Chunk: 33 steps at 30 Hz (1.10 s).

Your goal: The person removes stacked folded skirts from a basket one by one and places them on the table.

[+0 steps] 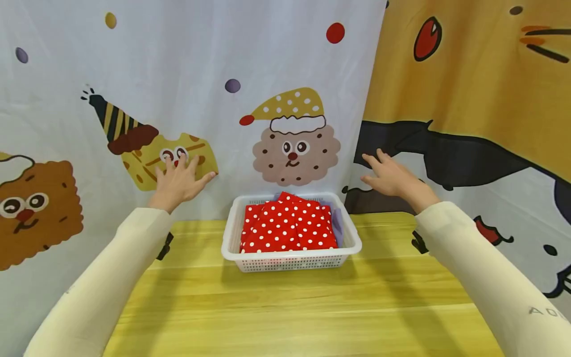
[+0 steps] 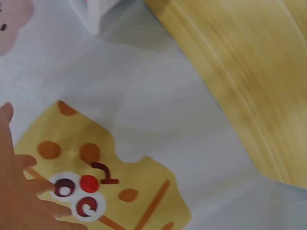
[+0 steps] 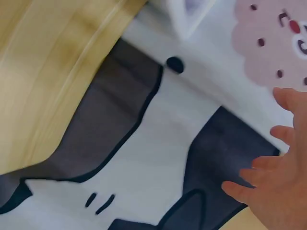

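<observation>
A white plastic basket (image 1: 292, 263) with perforated sides stands at the back of the wooden table. Folded red cloth with white polka dots (image 1: 290, 223) fills most of it, and some purple cloth (image 1: 337, 227) shows along its right side and back. To the left of the basket, my left hand (image 1: 178, 183) is held up with its fingers spread, holding nothing. My right hand (image 1: 394, 178) is raised on the opposite side, fingers apart and likewise holding nothing. Both wrist views catch just a corner of the basket at the top edge.
The yellow wooden table top (image 1: 290, 317) reaches toward me from the basket. Behind it hangs a white curtain (image 1: 187, 59) printed with cartoon biscuits and cheese. A yellow, black and white printed cloth (image 1: 482, 99) hangs on the right. Dark clip-like pieces show near both table edges.
</observation>
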Each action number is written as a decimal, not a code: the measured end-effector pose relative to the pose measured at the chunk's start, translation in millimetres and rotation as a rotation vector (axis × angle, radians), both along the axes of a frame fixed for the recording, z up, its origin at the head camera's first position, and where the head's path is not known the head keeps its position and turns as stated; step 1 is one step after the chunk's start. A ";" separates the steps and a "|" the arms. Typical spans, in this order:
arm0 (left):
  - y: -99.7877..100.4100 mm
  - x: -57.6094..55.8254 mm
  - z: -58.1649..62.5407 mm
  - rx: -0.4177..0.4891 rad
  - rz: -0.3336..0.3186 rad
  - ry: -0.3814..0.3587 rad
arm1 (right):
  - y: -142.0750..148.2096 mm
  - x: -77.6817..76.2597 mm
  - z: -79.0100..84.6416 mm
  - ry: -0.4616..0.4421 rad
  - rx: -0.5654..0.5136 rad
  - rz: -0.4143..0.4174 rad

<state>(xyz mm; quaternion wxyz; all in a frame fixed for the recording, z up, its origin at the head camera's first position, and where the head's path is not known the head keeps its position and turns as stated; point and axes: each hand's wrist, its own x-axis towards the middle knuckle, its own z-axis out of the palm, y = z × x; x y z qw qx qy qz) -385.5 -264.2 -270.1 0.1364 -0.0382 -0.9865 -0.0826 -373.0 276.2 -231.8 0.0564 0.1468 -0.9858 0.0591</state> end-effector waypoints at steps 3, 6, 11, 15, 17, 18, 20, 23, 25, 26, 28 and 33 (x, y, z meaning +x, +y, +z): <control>6.2 6.0 1.4 0.052 -0.010 -0.013 | -7.4 4.8 -1.4 -0.001 -0.024 0.019; 15.1 13.6 2.3 0.091 -0.034 -0.010 | -13.9 9.9 -3.5 -0.001 -0.050 0.029; 34.0 27.6 -1.6 0.161 -0.127 -0.008 | -24.8 23.3 -9.0 0.003 -0.110 0.069; 51.3 40.1 -9.7 0.297 -0.198 -0.037 | -32.2 34.6 -18.5 0.017 -0.164 0.131; 60.7 46.9 -15.2 0.392 -0.221 -0.060 | -35.0 40.2 -25.6 0.011 -0.199 0.152; 65.3 50.1 -18.4 0.439 -0.234 -0.071 | -36.3 42.8 -29.6 0.009 -0.215 0.160; 74.1 56.7 -25.6 0.521 -0.245 -0.096 | -39.2 48.3 -38.0 -0.002 -0.252 0.156; 85.9 65.2 -38.4 0.639 -0.269 -0.118 | -44.5 55.9 -51.2 -0.006 -0.314 0.147; 92.9 69.8 -47.4 0.698 -0.273 -0.135 | -48.3 60.5 -60.0 -0.014 -0.354 0.144; 96.2 71.4 -51.9 0.725 -0.278 -0.138 | -50.1 62.6 -64.3 -0.021 -0.378 0.147; 102.4 74.3 -59.9 0.783 -0.276 -0.163 | -52.6 65.9 -72.5 -0.051 -0.433 0.153; 115.6 78.3 -76.4 0.941 -0.241 -0.217 | -55.3 63.8 -92.2 -0.157 -0.601 0.153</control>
